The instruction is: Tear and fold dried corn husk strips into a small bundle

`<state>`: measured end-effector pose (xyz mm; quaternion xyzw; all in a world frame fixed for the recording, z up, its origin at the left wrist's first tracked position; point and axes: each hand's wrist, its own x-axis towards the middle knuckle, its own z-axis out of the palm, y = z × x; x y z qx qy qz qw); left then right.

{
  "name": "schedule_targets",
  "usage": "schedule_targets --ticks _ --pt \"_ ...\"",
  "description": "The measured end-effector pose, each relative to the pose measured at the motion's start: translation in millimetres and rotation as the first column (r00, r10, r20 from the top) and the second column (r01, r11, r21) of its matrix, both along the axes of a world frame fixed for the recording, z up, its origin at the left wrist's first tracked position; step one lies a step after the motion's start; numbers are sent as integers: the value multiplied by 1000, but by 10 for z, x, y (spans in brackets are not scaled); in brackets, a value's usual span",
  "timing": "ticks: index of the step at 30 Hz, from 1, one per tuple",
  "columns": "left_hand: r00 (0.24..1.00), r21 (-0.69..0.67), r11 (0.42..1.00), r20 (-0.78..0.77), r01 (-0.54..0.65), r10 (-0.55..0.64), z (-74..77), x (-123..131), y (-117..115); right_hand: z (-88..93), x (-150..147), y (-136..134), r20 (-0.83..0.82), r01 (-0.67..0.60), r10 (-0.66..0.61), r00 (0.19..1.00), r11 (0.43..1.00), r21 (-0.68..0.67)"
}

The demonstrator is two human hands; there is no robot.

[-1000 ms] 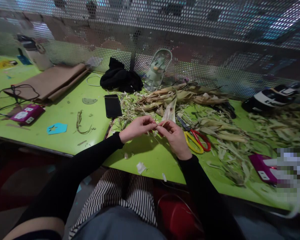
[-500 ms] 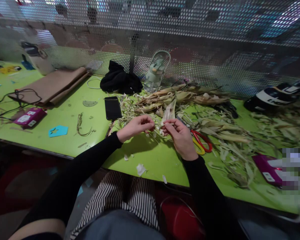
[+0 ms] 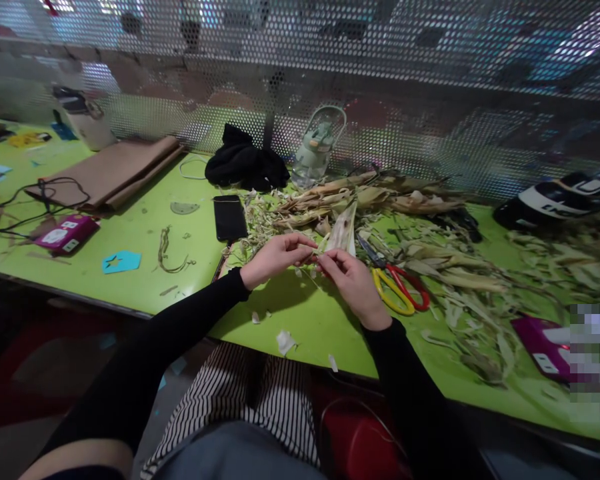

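Observation:
Both of my hands meet above the green table, fingertips almost touching. My left hand is pinched closed on something too small to make out. My right hand is closed too, thumb against fingers, and what it pinches is likewise unclear. Just behind the fingertips a pale, wide corn husk lies with its tip pointing away. Scissors with red and yellow handles rest right of my right hand. Shredded husk strips are scattered behind my left hand.
A black phone, black cloth and green bottle stand or lie behind. Piled dry husks spread rightward. Brown paper and a purple box are left, a black bottle right. A perforated metal screen runs behind.
My right hand has moved left and slightly down, closing the gap to my left hand. More of the scissors shows. The whole view has shifted slightly.

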<state>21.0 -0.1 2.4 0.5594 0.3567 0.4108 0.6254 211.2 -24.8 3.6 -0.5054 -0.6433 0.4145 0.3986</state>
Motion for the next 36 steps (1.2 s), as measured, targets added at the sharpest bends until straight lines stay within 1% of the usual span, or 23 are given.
schedule_targets --ticks 1,3,6,8,12,15,18,21,24,26,28,30,32,34,36 --pt "1000 -5 1000 -14 13 -13 11 -3 -9 10 -2 -10 30 -14 13 999 999 39" --pt "997 -18 997 -32 77 -77 37 -10 -26 39 -5 -29 75 -36 28 997 994 102" --pt "982 -45 983 -41 180 -182 60 -17 -37 92 -5 -57 150 -98 78 986 987 125" --pt "981 -44 982 -55 182 -184 64 -20 -31 123 -7 -75 210 -124 96 973 984 125" --pt "987 1 992 -101 127 -126 55 -12 -24 148 -14 -95 270 -109 68 960 984 143" --pt "991 39 997 -111 73 -68 33 27 -45 136 -12 -94 243 -110 79 967 987 116" --pt "996 60 998 -80 32 -27 14 68 -75 125 -10 -94 166 -121 104 981 988 100" --pt "999 51 998 -30 37 -35 7 69 -74 125 -11 -103 99 -131 121 988 985 108" --pt "996 -10 996 2 87 -86 4 30 -30 121 1 -93 86 -144 138 987 987 67" --pt "992 -59 990 22 127 -126 3 1 3 101 21 -63 36 -103 102 994 994 27" --pt "990 -73 987 28 141 -139 5 -14 21 69 41 -23 -56 12 -11 998 1000 16" --pt "991 -60 989 12 133 -133 12 -14 20 35 48 14 -117 119 -113 987 992 41" --pt "992 -50 991 -2 127 -127 19 -3 6 9 34 34 -107 134 -125 986 988 82" --pt "992 -43 991 -4 128 -128 22 14 -13 -3 4 36 -76 100 -92 993 988 115" --pt "991 -39 990 6 137 -137 19 34 -30 -8 -27 28 -83 91 -81 993 987 131"
